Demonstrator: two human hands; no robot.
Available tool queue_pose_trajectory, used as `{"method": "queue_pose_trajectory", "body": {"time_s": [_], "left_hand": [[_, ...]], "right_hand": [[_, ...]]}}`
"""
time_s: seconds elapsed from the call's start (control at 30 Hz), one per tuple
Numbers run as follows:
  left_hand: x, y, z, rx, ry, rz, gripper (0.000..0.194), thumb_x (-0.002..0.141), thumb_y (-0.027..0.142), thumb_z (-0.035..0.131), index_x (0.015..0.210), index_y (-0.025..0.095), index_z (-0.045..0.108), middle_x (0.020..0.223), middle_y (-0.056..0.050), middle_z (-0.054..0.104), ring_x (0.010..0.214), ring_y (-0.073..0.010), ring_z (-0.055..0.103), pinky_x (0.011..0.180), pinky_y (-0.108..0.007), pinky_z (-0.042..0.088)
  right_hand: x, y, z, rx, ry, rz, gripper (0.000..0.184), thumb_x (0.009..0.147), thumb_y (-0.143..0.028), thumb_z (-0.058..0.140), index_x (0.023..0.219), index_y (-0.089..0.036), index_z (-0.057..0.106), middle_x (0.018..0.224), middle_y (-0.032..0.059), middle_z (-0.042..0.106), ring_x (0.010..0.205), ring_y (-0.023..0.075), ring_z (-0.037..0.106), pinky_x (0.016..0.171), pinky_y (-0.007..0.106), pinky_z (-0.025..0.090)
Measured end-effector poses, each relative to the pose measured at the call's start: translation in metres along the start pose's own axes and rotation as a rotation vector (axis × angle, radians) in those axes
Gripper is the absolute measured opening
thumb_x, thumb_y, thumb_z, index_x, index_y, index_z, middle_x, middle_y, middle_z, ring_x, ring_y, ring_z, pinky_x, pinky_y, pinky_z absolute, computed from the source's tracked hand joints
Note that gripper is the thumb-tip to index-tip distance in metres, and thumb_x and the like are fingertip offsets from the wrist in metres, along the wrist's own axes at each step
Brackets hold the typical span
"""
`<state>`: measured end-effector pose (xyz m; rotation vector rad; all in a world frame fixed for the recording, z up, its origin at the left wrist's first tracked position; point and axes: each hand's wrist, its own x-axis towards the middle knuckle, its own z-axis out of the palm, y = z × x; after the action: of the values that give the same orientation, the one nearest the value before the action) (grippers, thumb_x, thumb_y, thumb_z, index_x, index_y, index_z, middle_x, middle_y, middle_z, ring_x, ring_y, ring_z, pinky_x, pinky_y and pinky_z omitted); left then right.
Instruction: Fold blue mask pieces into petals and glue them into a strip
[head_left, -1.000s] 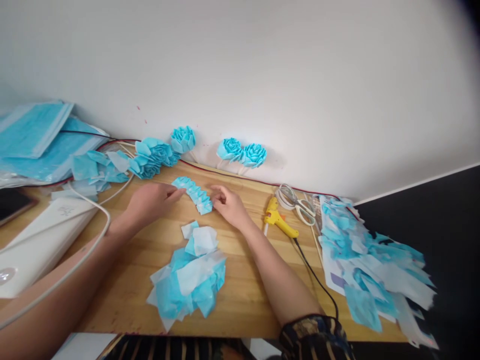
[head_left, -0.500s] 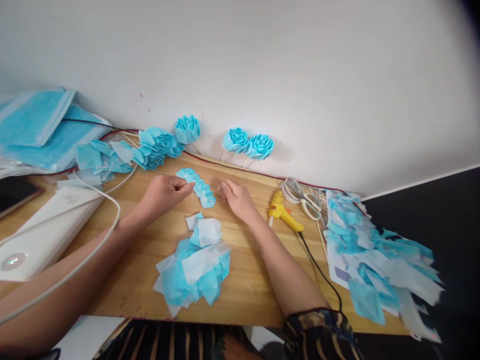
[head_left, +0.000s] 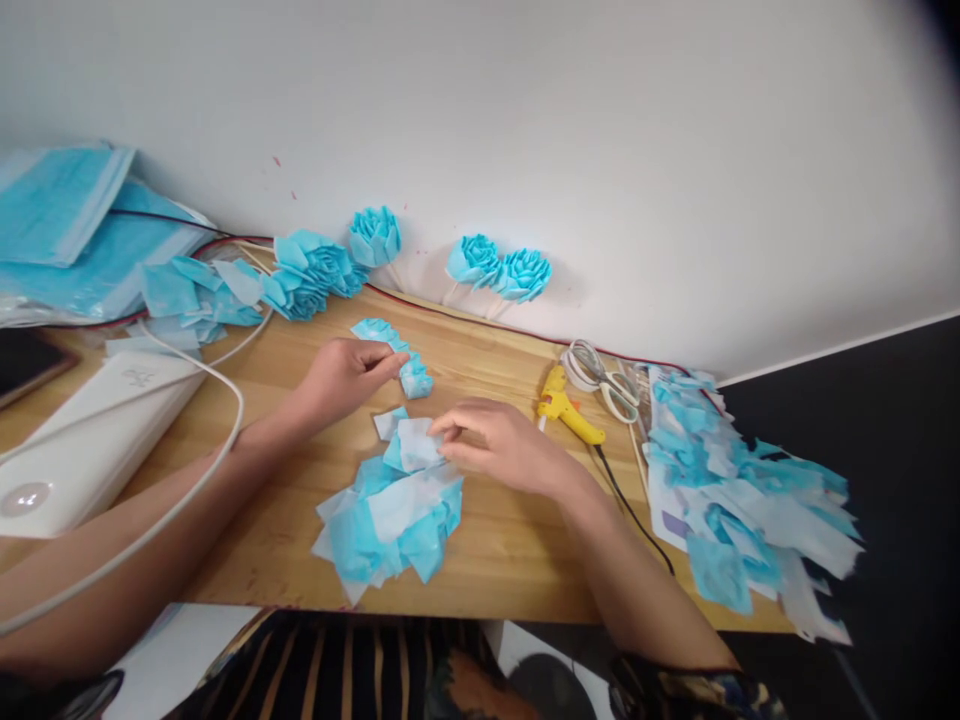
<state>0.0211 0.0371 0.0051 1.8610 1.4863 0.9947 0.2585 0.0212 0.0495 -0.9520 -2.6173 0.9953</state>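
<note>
My left hand (head_left: 346, 378) is closed in a pinch, its fingertips in front of a row of folded light-blue fabric petals (head_left: 416, 378). Whether anything small sits in that pinch is hidden. My right hand (head_left: 502, 442) reaches in from the right with thumb and forefinger apart, the tips at the edge of a whitish square of thin fabric (head_left: 418, 445). That square lies at the top of a loose pile of blue and white fabric pieces (head_left: 390, 515) near the front of the wooden table (head_left: 510, 560).
Finished blue fabric flowers on sticks (head_left: 499, 268) lean by the wall, with more flowers (head_left: 311, 275) to the left. A yellow glue gun (head_left: 566, 405) and scissors (head_left: 600, 380) lie at right, beside heaped scraps (head_left: 727, 490). Face masks (head_left: 60, 215), a white power bank (head_left: 97, 440) and a cable fill the left.
My right hand has come down and toward me, from beside the petal row to the fabric pile, its fingers opening. My left hand has shifted slightly right along the row.
</note>
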Motion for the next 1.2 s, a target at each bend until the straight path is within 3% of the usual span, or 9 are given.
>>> {"method": "queue_pose_trajectory", "body": {"time_s": [0.23,0.37,0.47,0.6,0.73,0.87,1.03,1.13,1.2], "left_hand": [[-0.006,0.013,-0.003,-0.129,-0.034,-0.031,0.036,0.083,0.041,0.053,0.059,0.016,0.064,0.054,0.003,0.051,0.055,-0.0118,0.046,0.052,-0.024,0.032],[-0.008,0.02,-0.008,-0.269,-0.071,-0.065,0.027,0.078,0.033,0.054,0.059,0.016,0.064,0.053,0.003,0.048,0.054,-0.0114,0.044,0.051,-0.024,0.032],[-0.008,0.022,-0.01,-0.317,-0.094,-0.054,0.024,0.074,0.029,0.054,0.056,0.016,0.061,0.053,0.003,0.049,0.054,-0.0114,0.045,0.053,-0.024,0.034],[-0.009,0.025,-0.008,-0.353,-0.166,-0.019,0.024,0.073,0.03,0.053,0.055,0.016,0.061,0.051,0.002,0.049,0.054,-0.0123,0.046,0.053,-0.025,0.035],[-0.011,0.029,-0.005,-0.379,-0.226,0.011,0.025,0.073,0.031,0.052,0.053,0.016,0.057,0.054,0.0,0.053,0.056,-0.0131,0.048,0.054,-0.025,0.037],[-0.013,0.031,-0.004,-0.358,-0.252,0.026,0.023,0.074,0.031,0.052,0.058,0.017,0.062,0.057,0.0,0.057,0.058,-0.0147,0.051,0.057,-0.026,0.04],[-0.013,0.031,-0.002,-0.396,-0.274,0.046,0.024,0.078,0.03,0.053,0.086,0.016,0.071,0.088,-0.005,0.073,0.086,-0.0208,0.065,0.079,-0.03,0.05],[-0.014,0.032,0.003,-0.367,-0.384,0.069,0.028,0.084,0.036,0.054,0.098,0.018,0.071,0.105,-0.006,0.074,0.099,-0.0232,0.066,0.085,-0.031,0.05],[-0.016,0.032,0.007,-0.299,-0.472,0.132,0.03,0.087,0.04,0.055,0.102,0.02,0.07,0.107,-0.005,0.074,0.098,-0.0233,0.066,0.085,-0.031,0.05]], "right_hand": [[-0.036,-0.007,-0.001,0.085,-0.054,-0.04,0.035,0.082,-0.039,0.074,0.112,-0.021,0.068,0.104,0.0053,0.071,0.1,0.0188,0.064,0.091,0.032,0.047],[-0.036,-0.002,0.011,0.098,-0.038,-0.084,0.023,0.093,-0.03,0.061,0.112,-0.02,0.068,0.106,0.0073,0.07,0.102,0.0179,0.063,0.093,0.033,0.047],[-0.033,0.0,0.022,0.078,-0.003,-0.116,0.014,0.094,-0.024,0.058,0.099,-0.02,0.071,0.1,0.0069,0.071,0.099,0.018,0.063,0.092,0.034,0.047],[-0.032,0.003,0.026,0.214,0.106,-0.011,0.013,0.093,-0.025,0.059,0.089,-0.02,0.07,0.092,0.0038,0.071,0.091,0.0168,0.064,0.086,0.032,0.048],[-0.032,0.014,0.026,0.612,0.338,0.203,0.019,0.088,-0.039,0.063,0.091,-0.02,0.067,0.085,0.0004,0.069,0.078,0.0141,0.063,0.077,0.029,0.048],[-0.024,0.027,0.03,0.901,0.484,0.24,0.029,0.078,-0.049,0.071,0.086,-0.021,0.066,0.078,-0.0016,0.066,0.071,0.0126,0.059,0.073,0.028,0.048],[-0.014,0.026,0.028,1.003,0.53,0.246,0.031,0.071,-0.048,0.078,0.082,-0.02,0.068,0.073,-0.0031,0.064,0.066,0.0108,0.057,0.068,0.024,0.047],[-0.009,0.024,0.023,1.01,0.549,0.242,0.031,0.071,-0.047,0.078,0.08,-0.02,0.067,0.071,-0.0042,0.063,0.064,0.0097,0.056,0.066,0.023,0.046],[-0.005,0.025,0.019,1.003,0.573,0.242,0.031,0.071,-0.047,0.078,0.08,-0.02,0.066,0.07,-0.0049,0.062,0.063,0.0092,0.055,0.065,0.022,0.046]]}}
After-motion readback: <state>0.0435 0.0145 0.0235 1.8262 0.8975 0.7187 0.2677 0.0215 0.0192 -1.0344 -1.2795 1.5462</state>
